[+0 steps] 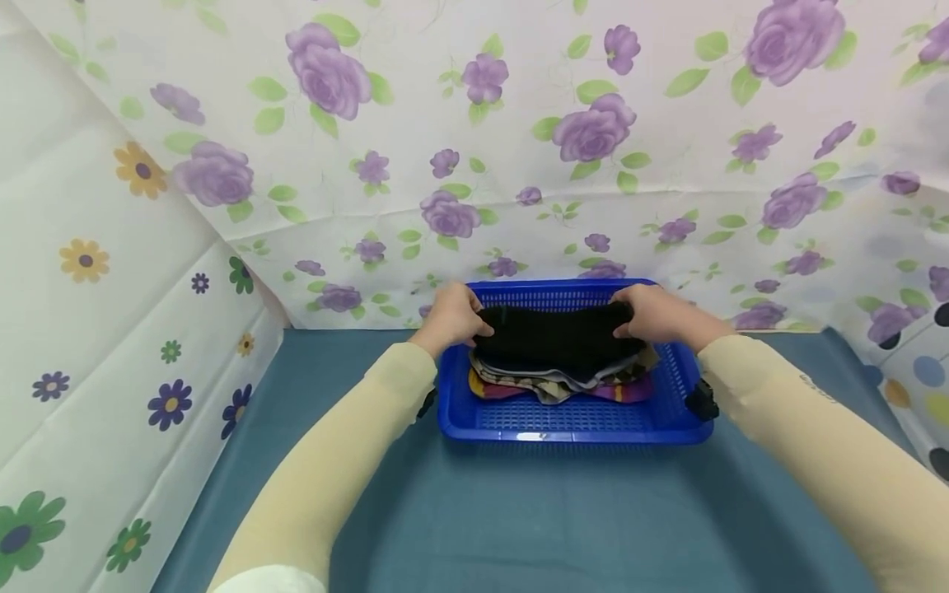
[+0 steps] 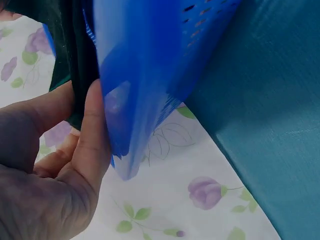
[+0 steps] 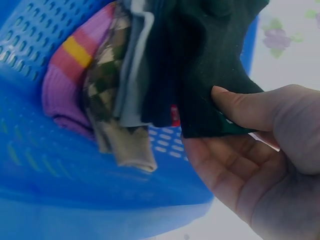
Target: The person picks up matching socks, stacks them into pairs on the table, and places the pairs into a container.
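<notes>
A black folded cloth item, dark green-black in the wrist views, is held between both hands at the back of a blue plastic basket. My left hand pinches its left end between thumb and fingers, close against the basket's side wall. At the other end, my right hand pinches a corner, thumb on top and fingers beneath. Below it in the basket lie folded cloths: a grey one, a brown-and-cream checkered one and a purple, pink and yellow striped knit piece. Their exact kinds cannot be told.
The basket stands on a blue-green table surface, near the back wall covering with purple flowers. Another flowered covering borders the left side, and a dotted one the right.
</notes>
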Action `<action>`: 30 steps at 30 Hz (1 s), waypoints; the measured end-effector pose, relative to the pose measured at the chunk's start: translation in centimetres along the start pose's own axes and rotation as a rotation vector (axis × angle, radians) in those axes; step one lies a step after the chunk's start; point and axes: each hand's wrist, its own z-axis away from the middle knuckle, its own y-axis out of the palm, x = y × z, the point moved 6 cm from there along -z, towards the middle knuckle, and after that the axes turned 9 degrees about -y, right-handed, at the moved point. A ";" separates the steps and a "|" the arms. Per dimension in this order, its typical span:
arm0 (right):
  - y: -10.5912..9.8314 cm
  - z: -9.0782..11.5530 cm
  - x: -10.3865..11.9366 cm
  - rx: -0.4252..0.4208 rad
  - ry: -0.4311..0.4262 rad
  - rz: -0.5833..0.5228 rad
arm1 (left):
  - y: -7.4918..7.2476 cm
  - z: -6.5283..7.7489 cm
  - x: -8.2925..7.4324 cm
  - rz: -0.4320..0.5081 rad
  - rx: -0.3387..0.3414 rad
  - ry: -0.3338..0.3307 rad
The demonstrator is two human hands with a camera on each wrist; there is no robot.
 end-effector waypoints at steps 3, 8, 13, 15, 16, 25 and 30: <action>0.6 -0.1 -0.3 -0.005 0.002 0.009 | 0.6 -0.1 -0.1 -0.074 0.014 -0.014; 1.5 -0.4 -0.8 -0.021 0.007 0.052 | 1.4 -0.4 -0.5 -0.244 -0.010 0.004; 1.7 -0.2 -0.2 -0.091 -0.040 0.194 | 1.6 -0.2 -1.0 -0.398 -0.086 0.057; 1.7 0.0 0.5 -0.132 -0.085 0.275 | 1.6 0.1 -1.3 -0.446 -0.116 0.098; 1.6 0.1 0.9 -0.154 -0.114 0.319 | 1.7 0.3 -1.5 -0.472 -0.127 0.123; 2.9 -0.1 1.8 -0.075 -0.164 0.350 | 3.1 0.5 -2.2 -0.724 -0.034 0.283; 3.5 -0.5 1.2 -0.012 -0.080 0.267 | 3.2 -0.1 -1.2 -0.735 0.032 0.247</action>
